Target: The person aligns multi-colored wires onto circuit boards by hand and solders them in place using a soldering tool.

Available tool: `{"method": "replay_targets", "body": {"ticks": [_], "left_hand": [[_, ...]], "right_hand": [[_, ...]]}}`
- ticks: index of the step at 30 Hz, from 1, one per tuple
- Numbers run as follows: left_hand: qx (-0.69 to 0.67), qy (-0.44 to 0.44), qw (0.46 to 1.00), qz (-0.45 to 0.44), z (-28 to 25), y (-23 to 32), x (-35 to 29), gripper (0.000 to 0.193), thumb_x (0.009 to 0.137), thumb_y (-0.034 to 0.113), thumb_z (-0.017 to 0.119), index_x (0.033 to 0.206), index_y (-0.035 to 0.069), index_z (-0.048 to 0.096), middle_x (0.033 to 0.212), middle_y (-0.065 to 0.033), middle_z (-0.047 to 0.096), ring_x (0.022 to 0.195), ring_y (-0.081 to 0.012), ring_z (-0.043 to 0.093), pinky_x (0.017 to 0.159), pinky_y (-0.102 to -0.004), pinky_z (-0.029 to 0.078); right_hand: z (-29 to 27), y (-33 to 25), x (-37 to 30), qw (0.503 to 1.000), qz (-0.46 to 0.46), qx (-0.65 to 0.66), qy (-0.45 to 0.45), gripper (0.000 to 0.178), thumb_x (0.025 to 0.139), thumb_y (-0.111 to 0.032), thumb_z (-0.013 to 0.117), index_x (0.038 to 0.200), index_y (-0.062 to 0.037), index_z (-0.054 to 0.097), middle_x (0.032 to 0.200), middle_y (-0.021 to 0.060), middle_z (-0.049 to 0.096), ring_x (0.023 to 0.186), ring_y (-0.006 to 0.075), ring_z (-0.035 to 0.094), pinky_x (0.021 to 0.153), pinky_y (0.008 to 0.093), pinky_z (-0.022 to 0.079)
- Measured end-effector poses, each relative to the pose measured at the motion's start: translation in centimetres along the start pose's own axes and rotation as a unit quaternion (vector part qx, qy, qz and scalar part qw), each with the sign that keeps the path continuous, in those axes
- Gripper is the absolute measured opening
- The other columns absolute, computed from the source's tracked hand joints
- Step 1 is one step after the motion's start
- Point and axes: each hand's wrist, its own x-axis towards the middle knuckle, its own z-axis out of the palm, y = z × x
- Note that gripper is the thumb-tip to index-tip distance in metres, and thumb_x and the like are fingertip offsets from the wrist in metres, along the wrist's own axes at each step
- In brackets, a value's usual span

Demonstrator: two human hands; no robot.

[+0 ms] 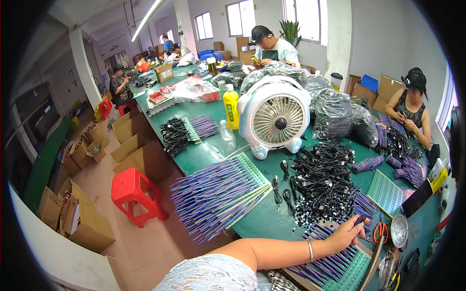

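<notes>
My left hand (345, 236), with a silver bangle at its wrist, reaches across to the right from the lower edge. Its fingers are closed on a small dark bundle of wires (361, 219). Beneath the hand and forearm lies a green circuit-board panel (357, 274) with rows of purple-blue wires (330, 271). Just beyond is a large heap of black cables (323, 169) with small connector ends (310, 211) towards me. Orange-handled scissors (381, 233) and a round metal dish (399, 231) are right of the hand. My right hand is not in view.
A white fan (275, 119) stands mid-table beside a yellow bottle (231, 106) and a clear bottle (227, 136). Wired panels (218, 194) overhang the left edge, near a red stool (136, 194). Grey bags (332, 114) lie behind. Co-workers (274, 48) sit around the table.
</notes>
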Motion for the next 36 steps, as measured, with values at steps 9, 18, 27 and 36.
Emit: {"method": "replay_targets", "body": {"ticks": [9, 18, 27, 36], "left_hand": [[0.173, -0.055, 0.981, 0.070, -0.9, 0.6, -0.7, 0.015, 0.097, 0.013, 0.043, 0.109, 0.004, 0.047, 0.083, -0.0021, 0.056, 0.072, -0.0093, 0.051, 0.070, -0.0246, 0.045], [0.299, -0.095, 0.949, -0.032, 0.8, 4.2, -2.2, 0.019, 0.095, 0.014, 0.043, 0.109, 0.003, 0.049, 0.079, -0.0080, 0.060, 0.069, -0.0167, 0.060, 0.063, -0.0292, 0.048], [0.331, -0.330, 0.883, -0.036, 4.6, 4.5, -7.3, 0.020, 0.085, 0.013, 0.050, 0.099, 0.000, 0.046, 0.077, -0.0204, 0.054, 0.069, -0.0333, 0.054, 0.063, -0.0421, 0.042], [0.303, -0.364, 0.879, -0.052, 4.6, 4.8, -7.5, 0.018, 0.087, 0.013, 0.049, 0.095, -0.003, 0.048, 0.080, -0.0224, 0.054, 0.073, -0.0350, 0.054, 0.064, -0.0419, 0.042]], "right_hand": [[1.1, -4.4, 1.6, 0.918, 0.307, 0.235, 0.087, 0.029, 0.089, -0.023, 0.049, 0.096, 0.0057, 0.051, 0.079, 0.0134, 0.057, 0.061, 0.0235, 0.055, 0.060, 0.0383, 0.048], [0.1, -2.5, 1.8, 0.883, 0.402, 0.218, 0.102, 0.043, 0.088, -0.020, 0.059, 0.123, 0.0010, 0.047, 0.118, 0.0162, 0.053, 0.098, 0.0266, 0.054, 0.083, 0.0423, 0.048], [2.5, -5.9, 4.2, 0.926, 0.280, 0.251, 0.016, 0.020, 0.087, -0.009, 0.055, 0.097, 0.0070, 0.052, 0.081, 0.0109, 0.059, 0.070, 0.0197, 0.054, 0.063, 0.0355, 0.046], [2.1, -6.5, 4.8, 0.972, 0.182, 0.124, -0.078, 0.017, 0.086, -0.008, 0.059, 0.092, 0.0078, 0.058, 0.079, 0.0095, 0.060, 0.064, 0.0193, 0.054, 0.059, 0.0340, 0.044]]}}
